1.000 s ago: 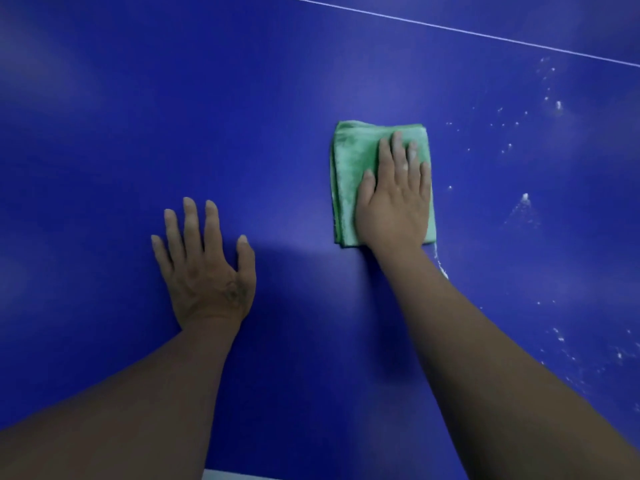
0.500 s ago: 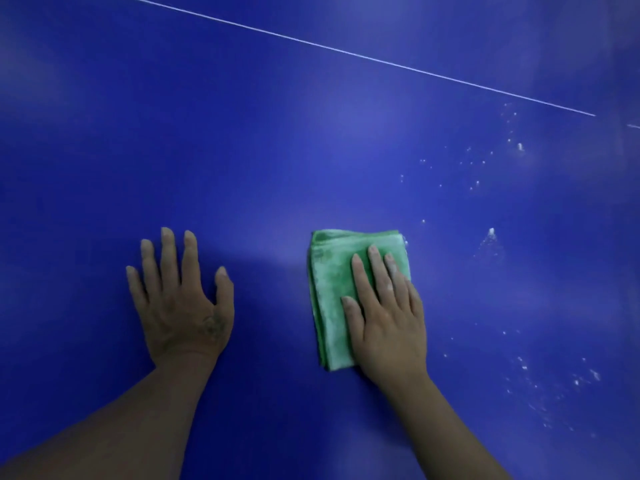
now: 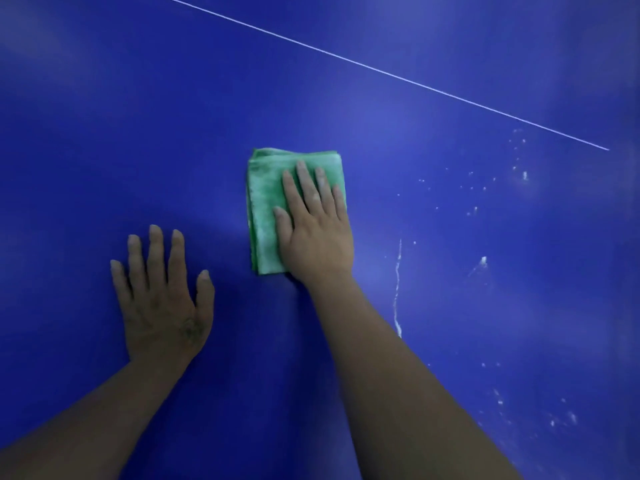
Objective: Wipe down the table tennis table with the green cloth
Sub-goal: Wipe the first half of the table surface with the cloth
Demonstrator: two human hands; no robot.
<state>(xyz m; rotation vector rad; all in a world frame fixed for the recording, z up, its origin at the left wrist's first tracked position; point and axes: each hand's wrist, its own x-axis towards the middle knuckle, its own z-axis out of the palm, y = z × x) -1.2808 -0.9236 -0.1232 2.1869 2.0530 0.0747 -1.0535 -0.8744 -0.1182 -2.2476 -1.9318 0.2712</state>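
Folded green cloth [image 3: 266, 209]: lies flat on the glossy blue table tennis counter [image 3: 138, 116], below the thin white line [image 3: 381, 71] that crosses it diagonally.
Right hand [image 3: 315, 233]: palm down on the cloth's right half, fingers straight and close together, pressing it to the surface; nothing gripped.
Left hand [image 3: 162, 306]: flat on the bare counter, fingers spread, near the cloth's lower left corner, apart from it.
White streak [image 3: 397, 289]: just right of the right forearm.
White specks [image 3: 524, 175]: scattered farther right.
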